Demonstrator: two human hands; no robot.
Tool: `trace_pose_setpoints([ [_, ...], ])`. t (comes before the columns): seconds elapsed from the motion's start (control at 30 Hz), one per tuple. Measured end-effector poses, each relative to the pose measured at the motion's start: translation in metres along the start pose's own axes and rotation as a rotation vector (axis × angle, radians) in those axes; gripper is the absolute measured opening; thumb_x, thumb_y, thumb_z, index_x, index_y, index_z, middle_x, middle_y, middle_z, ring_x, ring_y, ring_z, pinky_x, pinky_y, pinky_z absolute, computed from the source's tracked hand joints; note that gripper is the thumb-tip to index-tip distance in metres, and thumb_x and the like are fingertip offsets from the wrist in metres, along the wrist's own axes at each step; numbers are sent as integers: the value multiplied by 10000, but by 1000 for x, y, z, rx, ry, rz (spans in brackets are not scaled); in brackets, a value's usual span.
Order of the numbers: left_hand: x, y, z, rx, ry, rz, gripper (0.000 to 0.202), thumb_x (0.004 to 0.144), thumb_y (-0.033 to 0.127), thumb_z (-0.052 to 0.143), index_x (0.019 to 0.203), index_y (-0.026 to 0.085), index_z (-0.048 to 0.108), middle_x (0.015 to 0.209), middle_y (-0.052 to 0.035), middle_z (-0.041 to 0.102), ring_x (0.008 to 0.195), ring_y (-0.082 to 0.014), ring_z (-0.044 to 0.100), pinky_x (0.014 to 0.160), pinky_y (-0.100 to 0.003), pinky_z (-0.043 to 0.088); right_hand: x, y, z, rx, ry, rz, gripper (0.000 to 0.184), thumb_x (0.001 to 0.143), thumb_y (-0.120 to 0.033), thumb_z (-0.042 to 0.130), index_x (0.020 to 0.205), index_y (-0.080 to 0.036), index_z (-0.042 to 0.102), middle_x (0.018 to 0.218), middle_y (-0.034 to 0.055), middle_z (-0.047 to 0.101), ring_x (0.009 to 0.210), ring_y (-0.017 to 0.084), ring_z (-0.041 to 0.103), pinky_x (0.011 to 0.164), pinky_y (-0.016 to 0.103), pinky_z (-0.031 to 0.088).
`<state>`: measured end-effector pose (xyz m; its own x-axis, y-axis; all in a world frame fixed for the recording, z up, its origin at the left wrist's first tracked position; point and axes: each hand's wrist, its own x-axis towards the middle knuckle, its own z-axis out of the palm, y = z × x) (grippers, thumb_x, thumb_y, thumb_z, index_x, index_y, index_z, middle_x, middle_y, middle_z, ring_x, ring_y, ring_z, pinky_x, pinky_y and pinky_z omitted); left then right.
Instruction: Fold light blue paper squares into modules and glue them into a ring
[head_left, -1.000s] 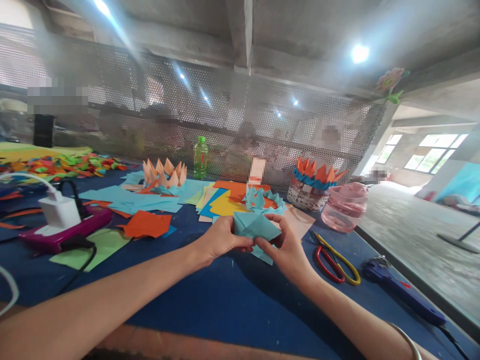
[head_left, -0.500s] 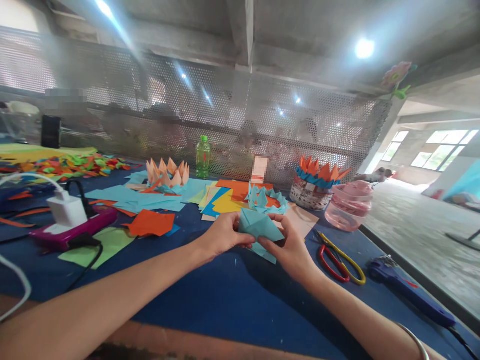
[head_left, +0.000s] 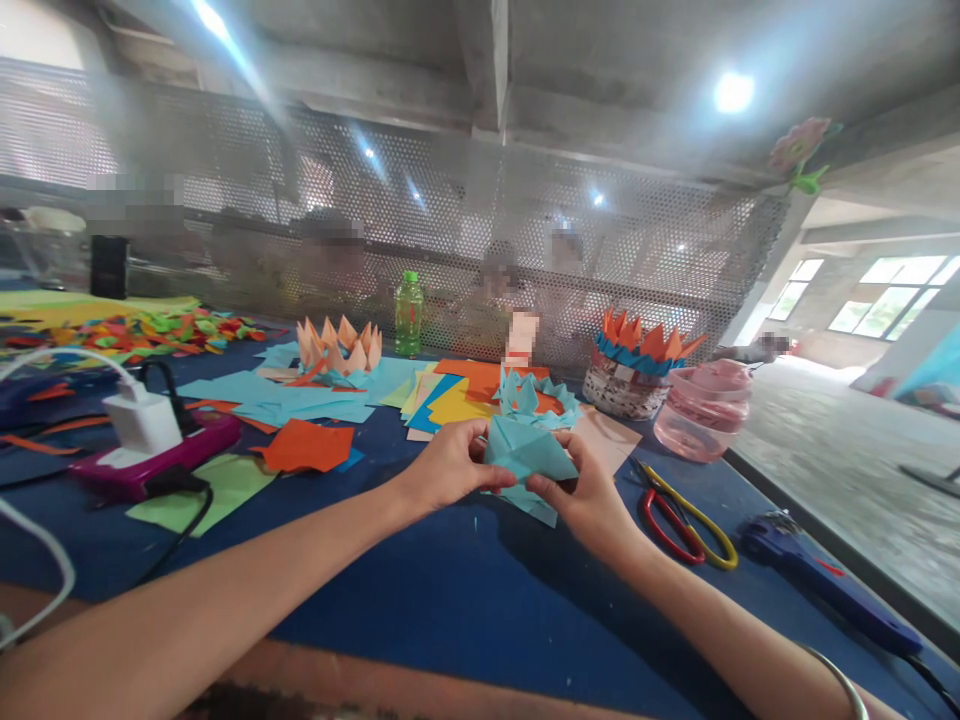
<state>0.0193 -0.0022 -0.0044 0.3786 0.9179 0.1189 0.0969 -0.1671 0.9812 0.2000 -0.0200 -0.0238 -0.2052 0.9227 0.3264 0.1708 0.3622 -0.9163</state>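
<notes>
A folded light-blue paper piece (head_left: 526, 455) is held a little above the blue table (head_left: 465, 590) between both hands. My left hand (head_left: 448, 466) pinches its left edge with thumb and fingers closed. My right hand (head_left: 585, 495) grips its right and lower side, thumb on top. Just behind lies a light-blue spiky paper ring (head_left: 536, 398) on orange paper.
Red and yellow scissors (head_left: 679, 520) and a blue glue gun (head_left: 817, 590) lie to the right. A pink jar (head_left: 701, 412), a woven basket with paper crown (head_left: 630, 375), a green bottle (head_left: 408, 315), loose coloured sheets (head_left: 300, 445) and a purple power strip with white charger (head_left: 142, 440) surround the hands.
Both hands have closed in tighter on the light-blue paper piece and pressed its folds together. The view has shifted slightly.
</notes>
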Motion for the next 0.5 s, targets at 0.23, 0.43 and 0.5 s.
trace_pose_setpoints([
  [0.23,1,-2,-2,-12,8,12,316,560,152,728,832,152,567,593,49,603,539,-109,573,555,-240,484,0,3,-1,-47,7,-12,372,733,-329,661,1002,-194,441,830,9,585,705,149,565,623,267,467],
  [0.43,4,-7,-4,10,44,38,235,570,129,697,765,145,567,648,22,629,605,-126,607,617,-254,486,3,3,-2,-26,-20,3,397,740,-341,658,1035,-190,439,866,26,595,747,162,582,659,280,487],
  [0.5,5,-8,-5,18,50,32,223,582,128,685,767,148,564,630,24,623,604,-134,612,621,-263,488,3,2,-2,-24,-21,11,416,730,-342,666,1041,-187,437,865,27,595,741,160,580,647,274,486],
])
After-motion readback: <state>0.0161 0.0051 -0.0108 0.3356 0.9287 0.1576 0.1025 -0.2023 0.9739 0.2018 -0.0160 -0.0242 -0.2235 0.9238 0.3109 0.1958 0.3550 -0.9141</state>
